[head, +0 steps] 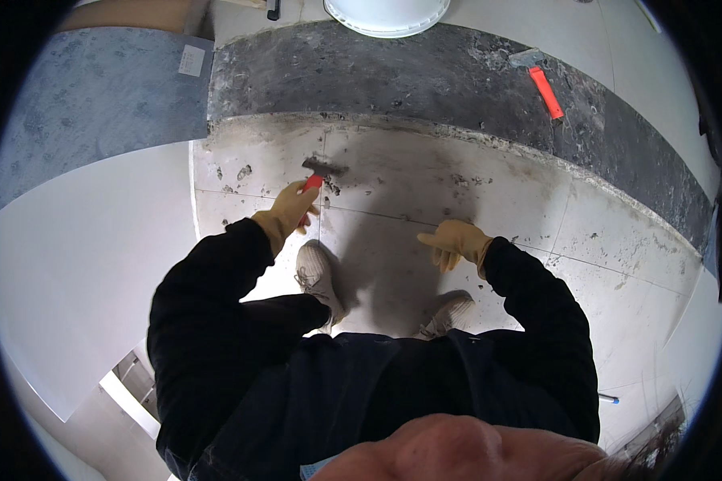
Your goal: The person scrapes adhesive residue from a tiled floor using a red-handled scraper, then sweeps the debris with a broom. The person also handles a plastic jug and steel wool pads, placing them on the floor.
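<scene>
My left hand [290, 208], in a yellow rubber glove, grips the red handle of a scraper [322, 167]. Its broad dark blade is over the dirty light floor tiles [391, 156], close to loose grey crumbs [332, 187]. My right hand [457, 240], gloved alike, is apart from it over the tiles on the right. One finger or thumb points left and the others hang down, with nothing seen in them. Beyond the tiles curves a dark, stained stone-like strip [349, 75]. A second scraper with an orange-red handle [546, 93] lies on its right part.
A white plastic bucket [387, 15] stands at the strip's far edge. On the left are a blue-grey panel [102, 102] bearing a label and a white surface [96, 258]. My shoes [314, 270] are on the tiles. A blue-tipped rod [609, 398] lies at lower right.
</scene>
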`<act>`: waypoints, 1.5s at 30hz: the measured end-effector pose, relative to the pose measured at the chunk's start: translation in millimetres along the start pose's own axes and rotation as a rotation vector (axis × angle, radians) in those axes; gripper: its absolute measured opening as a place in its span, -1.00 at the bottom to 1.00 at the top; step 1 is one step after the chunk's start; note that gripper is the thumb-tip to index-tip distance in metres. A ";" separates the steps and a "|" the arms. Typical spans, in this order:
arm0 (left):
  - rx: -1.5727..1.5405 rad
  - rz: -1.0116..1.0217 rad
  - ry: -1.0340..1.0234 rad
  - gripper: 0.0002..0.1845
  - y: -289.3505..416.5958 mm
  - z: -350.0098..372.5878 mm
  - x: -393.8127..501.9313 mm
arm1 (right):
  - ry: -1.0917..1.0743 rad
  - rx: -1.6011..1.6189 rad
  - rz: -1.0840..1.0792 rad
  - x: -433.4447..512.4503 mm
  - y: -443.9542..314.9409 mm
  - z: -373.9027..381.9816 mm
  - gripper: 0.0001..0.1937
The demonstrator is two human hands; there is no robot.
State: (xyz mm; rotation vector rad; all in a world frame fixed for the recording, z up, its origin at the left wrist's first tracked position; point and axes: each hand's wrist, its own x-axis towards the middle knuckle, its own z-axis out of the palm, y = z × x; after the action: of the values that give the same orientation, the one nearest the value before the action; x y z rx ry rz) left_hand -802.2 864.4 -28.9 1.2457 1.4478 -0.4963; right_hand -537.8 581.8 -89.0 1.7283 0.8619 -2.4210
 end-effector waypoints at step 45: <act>-0.794 0.068 -0.557 -0.76 38.8 55.0 59.5 | 0.368 1.084 -0.101 91.0 -223.0 -36.0 -0.47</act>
State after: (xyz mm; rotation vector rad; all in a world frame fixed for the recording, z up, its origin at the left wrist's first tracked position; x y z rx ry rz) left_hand -733.5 856.8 -86.3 0.4595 0.9581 -0.1573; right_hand -618.0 811.7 -86.0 2.4887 -0.5627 -2.9011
